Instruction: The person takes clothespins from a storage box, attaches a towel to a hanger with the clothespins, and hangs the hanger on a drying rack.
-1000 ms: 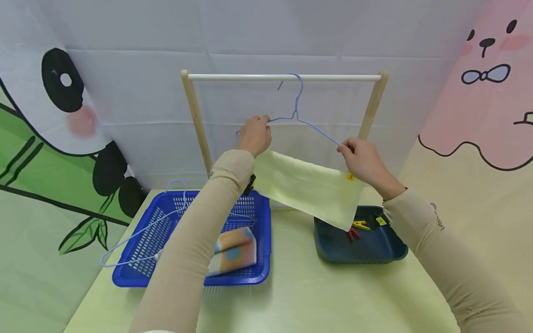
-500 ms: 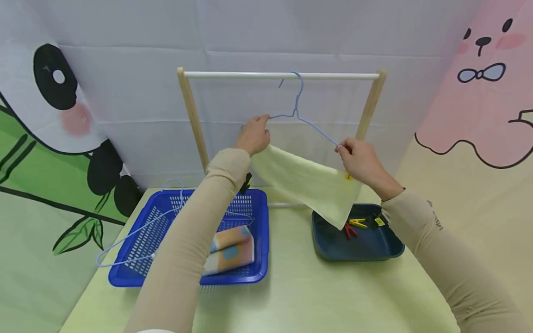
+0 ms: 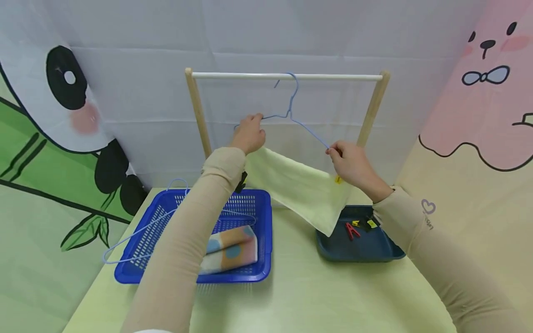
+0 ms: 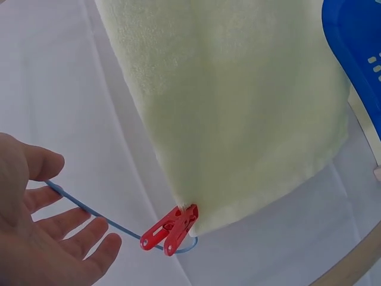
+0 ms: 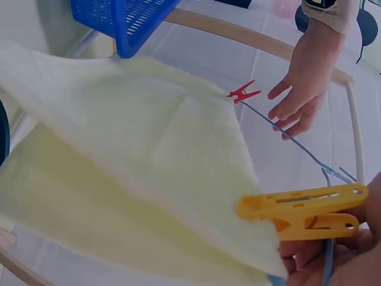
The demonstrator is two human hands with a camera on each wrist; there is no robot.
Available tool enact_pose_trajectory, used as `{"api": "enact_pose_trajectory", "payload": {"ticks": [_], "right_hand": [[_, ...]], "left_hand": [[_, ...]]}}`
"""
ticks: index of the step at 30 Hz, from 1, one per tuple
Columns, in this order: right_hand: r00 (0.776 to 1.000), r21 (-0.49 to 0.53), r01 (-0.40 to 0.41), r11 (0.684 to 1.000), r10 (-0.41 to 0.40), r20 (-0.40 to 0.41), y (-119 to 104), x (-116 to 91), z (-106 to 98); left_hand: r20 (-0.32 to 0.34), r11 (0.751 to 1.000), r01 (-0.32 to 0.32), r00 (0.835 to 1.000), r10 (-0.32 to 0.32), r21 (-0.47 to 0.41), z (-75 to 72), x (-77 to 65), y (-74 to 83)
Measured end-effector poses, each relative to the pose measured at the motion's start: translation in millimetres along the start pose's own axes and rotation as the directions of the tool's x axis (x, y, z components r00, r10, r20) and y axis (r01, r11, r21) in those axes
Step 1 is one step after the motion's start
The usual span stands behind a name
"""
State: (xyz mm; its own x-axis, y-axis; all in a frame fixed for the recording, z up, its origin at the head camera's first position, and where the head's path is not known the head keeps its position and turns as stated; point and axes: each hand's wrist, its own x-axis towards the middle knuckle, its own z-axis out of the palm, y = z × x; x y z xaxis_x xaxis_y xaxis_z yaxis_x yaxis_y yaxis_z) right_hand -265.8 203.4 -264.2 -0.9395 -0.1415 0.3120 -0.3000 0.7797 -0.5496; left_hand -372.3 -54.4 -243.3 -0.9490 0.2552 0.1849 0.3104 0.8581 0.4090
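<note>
A blue wire clothes hanger (image 3: 308, 131) has its hook over the white rail (image 3: 233, 76) of the rack. From it hangs a pale yellow towel (image 3: 297, 185), folded over and sagging at an angle. A red clothespin (image 4: 172, 229) fastens one upper corner to the hanger; a yellow clothespin (image 5: 297, 208) fastens the other. My left hand (image 3: 250, 133) holds the hanger's left arm lightly between thumb and index finger, the other fingers spread apart. On the right arm, my right hand (image 3: 354, 162) pinches the wire just above the yellow clothespin.
A blue basket (image 3: 266, 249) on the table holds a folded patterned cloth (image 3: 233, 252) and more blue hangers (image 3: 137, 231), one sticking out over its left rim. At right stands a dark tray (image 3: 358, 254) with red (image 3: 351, 231), yellow and black clothespins. Wooden posts (image 3: 197, 111) flank the rail.
The hanger and towel have shifted a little left along the rail, both hands moving with them. The towel's lower right corner has swung left, uncovering more of the tray.
</note>
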Motion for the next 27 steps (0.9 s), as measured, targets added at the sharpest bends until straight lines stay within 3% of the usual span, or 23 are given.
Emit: {"api": "enact_pose_trajectory", "payload": {"ticks": [9, 20, 27], "right_hand": [[1.0, 0.006, 0.025, 1.0, -0.024, -0.014, -8, 4, 10], [0.996, 0.053, 0.027, 0.998, -0.031, 0.081, -9, 6, 12], [0.992, 0.045, 0.045, 0.998, -0.05, 0.119, -5, 4, 10]], "left_hand": [[-0.001, 1.0, 0.018, 1.0, -0.018, 0.024, -6.5, -7.4, -10.1], [-0.031, 1.0, 0.008, 0.999, -0.008, 0.008, -10.7, -10.4, -25.1], [-0.026, 0.999, -0.033, 0.999, 0.034, 0.023, -15.2, -20.9, -33.7]]}}
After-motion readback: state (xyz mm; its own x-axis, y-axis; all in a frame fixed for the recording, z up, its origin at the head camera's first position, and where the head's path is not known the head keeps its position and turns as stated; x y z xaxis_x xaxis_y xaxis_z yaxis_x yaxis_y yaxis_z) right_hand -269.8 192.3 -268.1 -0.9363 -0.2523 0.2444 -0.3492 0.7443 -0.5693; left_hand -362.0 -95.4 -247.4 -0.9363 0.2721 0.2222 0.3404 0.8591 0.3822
